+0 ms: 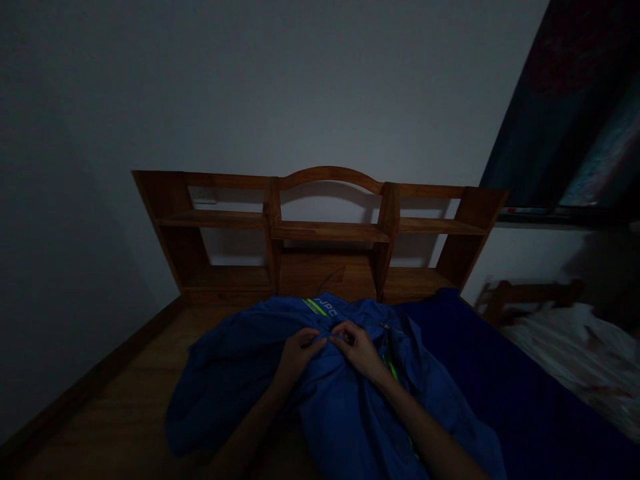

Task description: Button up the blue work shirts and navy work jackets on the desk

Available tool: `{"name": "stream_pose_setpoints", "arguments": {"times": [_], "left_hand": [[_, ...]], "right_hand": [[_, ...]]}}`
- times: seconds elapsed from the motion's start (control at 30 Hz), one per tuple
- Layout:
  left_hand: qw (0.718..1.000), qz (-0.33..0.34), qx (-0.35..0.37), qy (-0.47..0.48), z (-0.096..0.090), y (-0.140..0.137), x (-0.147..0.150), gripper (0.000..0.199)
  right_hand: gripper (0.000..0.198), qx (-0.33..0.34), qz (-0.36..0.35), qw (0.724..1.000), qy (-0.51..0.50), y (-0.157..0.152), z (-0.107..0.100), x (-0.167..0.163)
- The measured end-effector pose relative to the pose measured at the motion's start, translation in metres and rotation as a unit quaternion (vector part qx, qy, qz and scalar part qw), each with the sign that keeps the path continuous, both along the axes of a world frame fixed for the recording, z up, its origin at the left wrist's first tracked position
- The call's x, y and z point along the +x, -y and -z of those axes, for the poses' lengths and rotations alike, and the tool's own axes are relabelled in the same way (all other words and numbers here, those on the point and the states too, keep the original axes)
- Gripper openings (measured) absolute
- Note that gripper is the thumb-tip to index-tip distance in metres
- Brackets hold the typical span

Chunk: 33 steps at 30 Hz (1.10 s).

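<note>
A blue jacket (345,407) lies spread and rumpled before me, with yellow-green stripes and pale lettering near its far edge. My left hand (299,353) pinches a fold of its cloth near the middle, thumb and forefinger pressed together. Close beside it, my right hand (356,347) pinches the same part of the jacket, the fingertips of both hands almost meeting. Whatever small part of the garment lies between the fingertips is too dark and small to make out.
Behind the jacket stands a wooden headboard (330,231) with open shelves against a pale wall (310,87). Bare wooden boards (125,373) lie to the left. A dark blue cloth (495,387) covers the right side. Farther right is pale bedding (580,347) below a dark curtain (555,120).
</note>
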<state>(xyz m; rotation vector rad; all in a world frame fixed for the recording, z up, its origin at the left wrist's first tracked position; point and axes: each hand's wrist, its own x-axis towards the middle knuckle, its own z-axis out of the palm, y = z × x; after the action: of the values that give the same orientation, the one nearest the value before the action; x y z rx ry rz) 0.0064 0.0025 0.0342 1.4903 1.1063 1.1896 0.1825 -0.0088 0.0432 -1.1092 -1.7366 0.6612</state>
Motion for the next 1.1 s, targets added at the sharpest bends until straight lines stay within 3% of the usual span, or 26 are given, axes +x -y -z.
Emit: {"name": "stream_pose_setpoints", "arguments": {"times": [0.1, 0.3, 0.57, 1.1], "left_hand": [[0.998, 0.055, -0.018, 0.012, -0.0034, -0.0003, -0.0038, 0.029], [0.995, 0.091, -0.037, 0.028, -0.0044, -0.0030, -0.0082, 0.032], [0.993, 0.114, -0.017, 0.021, 0.0032, -0.0057, -0.0059, 0.034], [0.992, 0.127, 0.006, -0.017, -0.0015, -0.0018, -0.0077, 0.033]], "right_hand": [[0.016, 0.013, 0.004, 1.000, 0.001, 0.0017, -0.0016, -0.0003], [0.020, 0.008, 0.022, 1.000, 0.001, -0.0003, -0.0013, 0.0010], [0.024, -0.013, -0.005, 1.000, -0.014, -0.0027, -0.0011, 0.0029], [0.026, -0.058, -0.033, 0.998, -0.022, -0.0012, -0.0045, 0.0076]]}}
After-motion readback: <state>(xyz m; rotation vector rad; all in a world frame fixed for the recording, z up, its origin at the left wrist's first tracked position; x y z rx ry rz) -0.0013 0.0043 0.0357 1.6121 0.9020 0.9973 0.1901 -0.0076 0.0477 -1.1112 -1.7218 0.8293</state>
